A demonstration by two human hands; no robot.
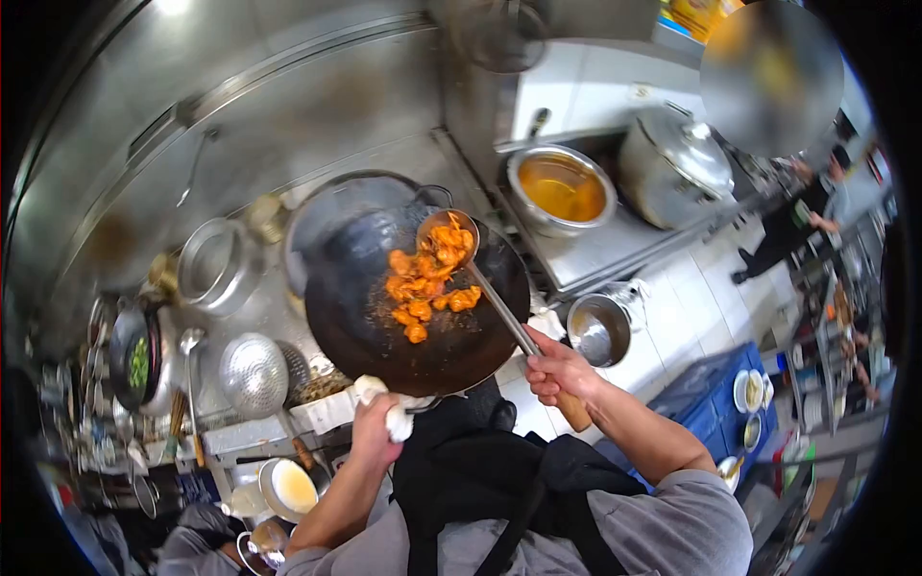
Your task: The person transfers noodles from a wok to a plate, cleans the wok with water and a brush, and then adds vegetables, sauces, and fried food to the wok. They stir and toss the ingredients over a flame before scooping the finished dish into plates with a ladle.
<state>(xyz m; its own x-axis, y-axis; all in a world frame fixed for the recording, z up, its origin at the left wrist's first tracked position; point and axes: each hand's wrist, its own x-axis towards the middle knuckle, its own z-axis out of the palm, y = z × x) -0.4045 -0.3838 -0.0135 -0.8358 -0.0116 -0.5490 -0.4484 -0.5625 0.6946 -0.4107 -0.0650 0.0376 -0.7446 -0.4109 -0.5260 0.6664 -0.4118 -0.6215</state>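
Left hand (376, 429) clamps the wok (461, 350) through a cloth (397, 416); right hand (557, 372) closes round the ladle (495, 302). Best keep the orange pieces (421, 288) centred, scooping gently.

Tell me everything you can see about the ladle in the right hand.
The ladle is long and metal: a round bowl, a slim straight shaft and what looks like a wooden grip at the near end. It slants from the right hand, closed round the grip, up over the dark wok. Its bowl is heaped with glossy orange food pieces, with more of them lying in the wok below.
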